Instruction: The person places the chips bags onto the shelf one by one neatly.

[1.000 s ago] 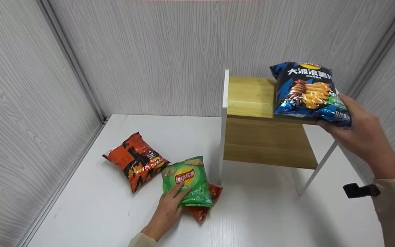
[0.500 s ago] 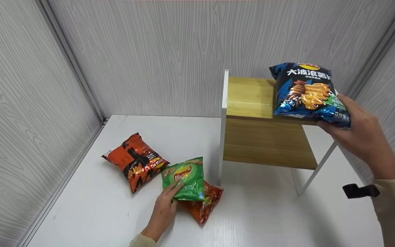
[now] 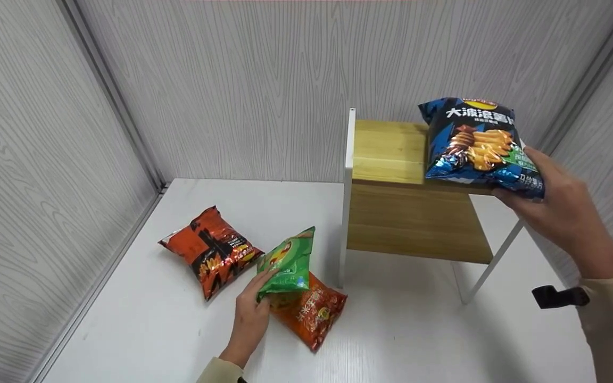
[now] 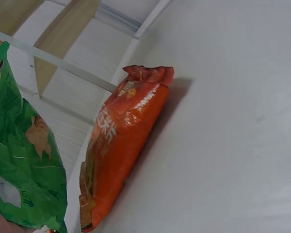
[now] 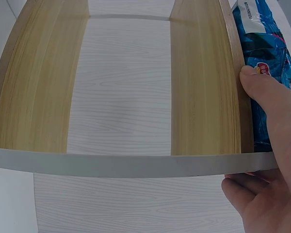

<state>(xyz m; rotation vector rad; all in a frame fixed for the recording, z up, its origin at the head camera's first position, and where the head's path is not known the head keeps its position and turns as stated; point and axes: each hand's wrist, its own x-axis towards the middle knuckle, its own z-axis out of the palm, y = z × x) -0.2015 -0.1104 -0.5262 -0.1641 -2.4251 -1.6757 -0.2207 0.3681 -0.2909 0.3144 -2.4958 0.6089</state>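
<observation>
The green bag is gripped at its seven o'clock by the left hand, the blue bag at four by the right hand.

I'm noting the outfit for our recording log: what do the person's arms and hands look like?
Both the left hand and right hand are bare, without gloves. The left sleeve and right sleeve are beige. A small black fitting juts out by the right cuff.
</observation>
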